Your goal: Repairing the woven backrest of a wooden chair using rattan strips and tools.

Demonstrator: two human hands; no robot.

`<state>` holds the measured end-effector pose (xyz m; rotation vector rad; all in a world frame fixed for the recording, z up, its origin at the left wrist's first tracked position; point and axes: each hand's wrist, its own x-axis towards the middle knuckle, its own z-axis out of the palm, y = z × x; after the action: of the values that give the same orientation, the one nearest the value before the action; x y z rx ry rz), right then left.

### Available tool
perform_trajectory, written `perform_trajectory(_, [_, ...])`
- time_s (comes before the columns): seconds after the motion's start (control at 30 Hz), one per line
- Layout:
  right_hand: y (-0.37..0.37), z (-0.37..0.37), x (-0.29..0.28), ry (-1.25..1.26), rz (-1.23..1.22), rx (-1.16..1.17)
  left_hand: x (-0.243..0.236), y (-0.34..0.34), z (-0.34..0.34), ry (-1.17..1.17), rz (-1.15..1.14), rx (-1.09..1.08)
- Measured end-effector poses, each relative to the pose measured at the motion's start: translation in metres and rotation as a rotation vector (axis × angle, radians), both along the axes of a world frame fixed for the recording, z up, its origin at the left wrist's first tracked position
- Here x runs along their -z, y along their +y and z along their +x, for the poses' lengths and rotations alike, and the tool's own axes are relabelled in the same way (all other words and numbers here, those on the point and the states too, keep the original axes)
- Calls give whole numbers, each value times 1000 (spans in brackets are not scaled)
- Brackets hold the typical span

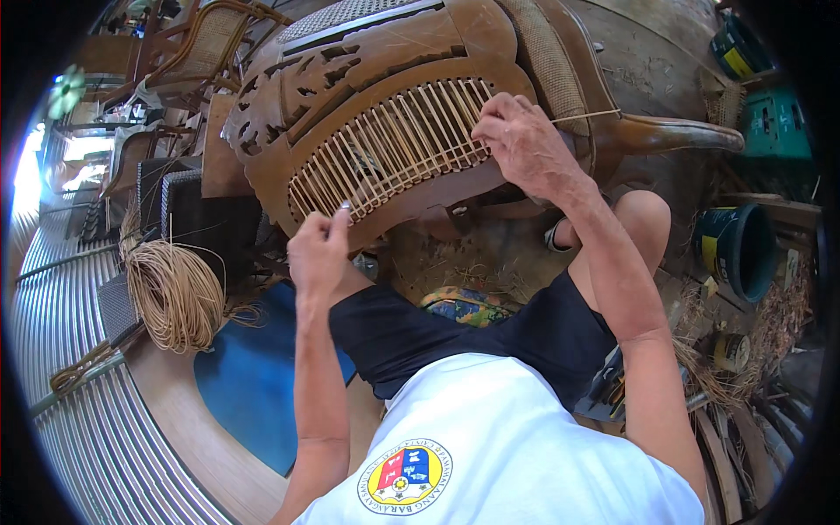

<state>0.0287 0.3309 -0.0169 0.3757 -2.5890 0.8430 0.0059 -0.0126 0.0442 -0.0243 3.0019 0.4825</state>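
Hands apart, one at each end of the slatted cane panel (pixel 385 144), which sits in the carved brown wooden chair (pixel 477 44) directly ahead of the person. Left hand (pixel 317 258) is at the panel's lower left end, fingers curled, thumb pointing up; can't tell if it grips anything. Right hand (pixel 529 144) is over the panel's right end, fingers bent together; a thin cane strand (pixel 591 115) runs out from behind it to the right, across the chair's woven section (pixel 547 57). Actual grip on the strand is hidden. Panel strands run side by side across the opening, with crosswise ones near its lower edge. Coil of cane (pixel 175 296) is left of the left hand, beside a blue sheet (pixel 245 385). Far right: dark green bucket (pixel 710 249), green crate (pixel 774 122) beyond it.
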Motion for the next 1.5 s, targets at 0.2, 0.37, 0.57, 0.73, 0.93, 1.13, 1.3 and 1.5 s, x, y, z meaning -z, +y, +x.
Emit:
perform_trajectory(0.2, [34,19,-11,-104,53,314,-18,32,-19,245,454,343])
perform_trajectory(0.37, [34,22,-9,-184,88,288,11,82,-45,194,171,663])
perform_trajectory(0.57, [22,15,0,-123,83,362,-1,107,-30,-32,129,499])
perform_trajectory(0.73, [9,7,1,-48,-3,352,0,118,-31,-30,130,486])
perform_trajectory(0.93, [23,14,-4,-186,-45,285,38,123,-21,201,310,505])
perform_trajectory(1.13, [24,16,-9,-310,-70,326,36,122,-8,85,302,488])
perform_trajectory(1.3, [14,9,-2,-295,-76,354,38,106,-8,167,300,491])
perform_trajectory(1.5, [28,19,-14,-362,-89,316,6,34,-13,150,72,418])
